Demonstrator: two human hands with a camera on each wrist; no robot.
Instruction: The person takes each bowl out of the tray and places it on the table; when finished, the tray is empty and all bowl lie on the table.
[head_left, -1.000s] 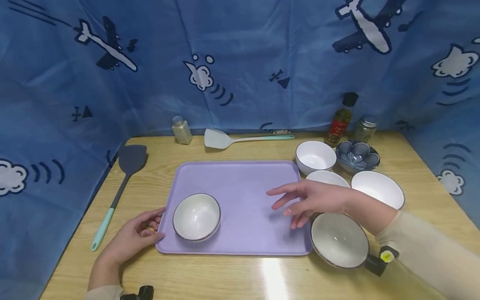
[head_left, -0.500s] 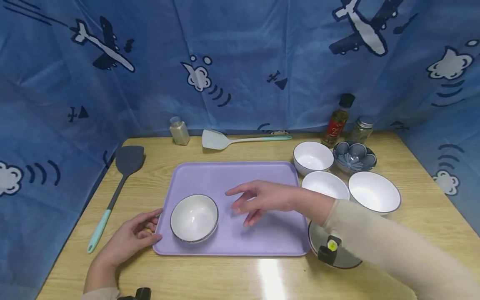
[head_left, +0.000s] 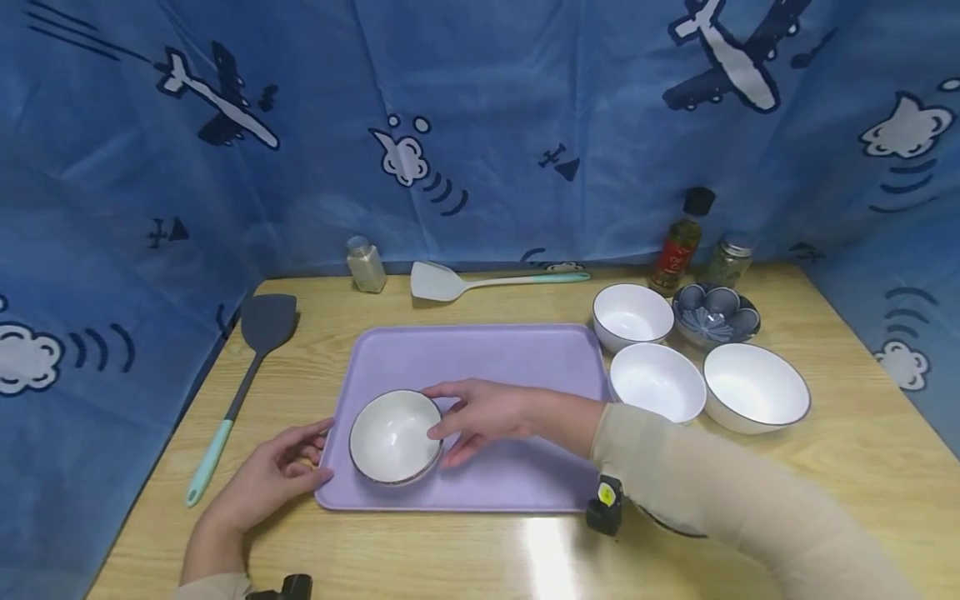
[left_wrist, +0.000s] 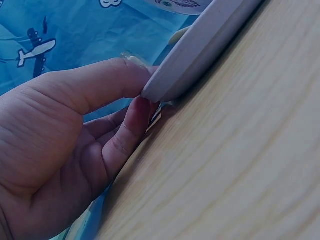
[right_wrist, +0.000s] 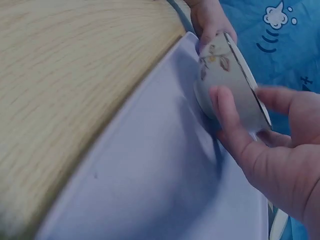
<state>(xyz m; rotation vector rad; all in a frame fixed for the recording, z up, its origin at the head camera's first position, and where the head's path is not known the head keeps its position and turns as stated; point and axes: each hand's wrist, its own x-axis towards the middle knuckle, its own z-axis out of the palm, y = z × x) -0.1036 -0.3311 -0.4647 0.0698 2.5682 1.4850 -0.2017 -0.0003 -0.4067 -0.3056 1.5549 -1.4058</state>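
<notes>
On the lilac tray (head_left: 495, 358), toward its left side, stands a white bowl (head_left: 395, 437) with a dark rim. In the right wrist view the bowl (right_wrist: 230, 75) shows a floral pattern outside. My right hand (head_left: 480, 417) is at the bowl's right side, its digits on either side of the rim; one finger is blurred. My left hand (head_left: 273, 475) holds the tray's left edge. In the left wrist view this left hand (left_wrist: 60, 130) pinches the tray edge (left_wrist: 195, 50), thumb above and a finger beneath.
Right of the tray are white bowls (head_left: 656, 383) and a dark patterned bowl (head_left: 715, 317). My right sleeve mostly hides another bowl (head_left: 678, 527). A dark spatula (head_left: 266, 325) lies left, a white spatula (head_left: 438, 283) behind. Shaker (head_left: 366, 265), bottle (head_left: 678, 246) and jar (head_left: 729, 260) stand at the back.
My right hand has moved left across the tray from its right side and reached the bowl. The left hand keeps its hold on the tray edge.
</notes>
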